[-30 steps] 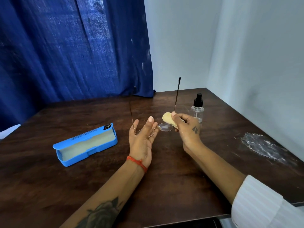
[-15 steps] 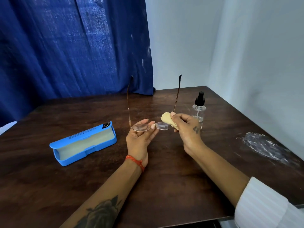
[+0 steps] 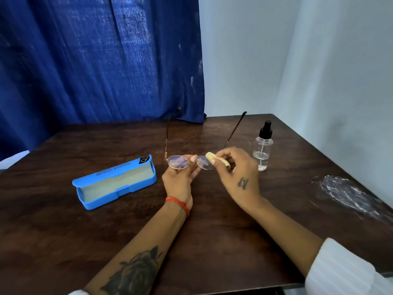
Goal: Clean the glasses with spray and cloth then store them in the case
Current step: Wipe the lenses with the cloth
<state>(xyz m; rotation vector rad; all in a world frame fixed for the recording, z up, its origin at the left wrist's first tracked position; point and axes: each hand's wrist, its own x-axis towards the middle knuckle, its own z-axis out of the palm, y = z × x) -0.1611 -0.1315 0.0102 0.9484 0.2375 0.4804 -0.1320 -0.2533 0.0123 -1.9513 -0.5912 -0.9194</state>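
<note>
We counted one pair of glasses (image 3: 189,161), one yellow cloth (image 3: 212,159), one spray bottle (image 3: 263,145) and one blue case (image 3: 114,181), all on or above one dark wooden table (image 3: 212,226).

Our left hand (image 3: 180,179) was turned palm up over the middle of the table, its fingers closed around the glasses at the left lens and the bridge, with a fingertip showing between the two lenses. The glasses were held above the table with the lenses facing us and both temple arms open, pointing away toward the blue curtain (image 3: 95,60).

Our right hand (image 3: 238,171) came in from the right, back of the hand up, fingers curled and pinching the bunched cloth, which was pressed against the right lens.

The case lay open to the left of our left hand, lid tipped back, nothing in it. The bottle stood upright just beyond our right hand, black pump on top. A whitish smear (image 3: 348,192) marked the table near the right edge.
</note>
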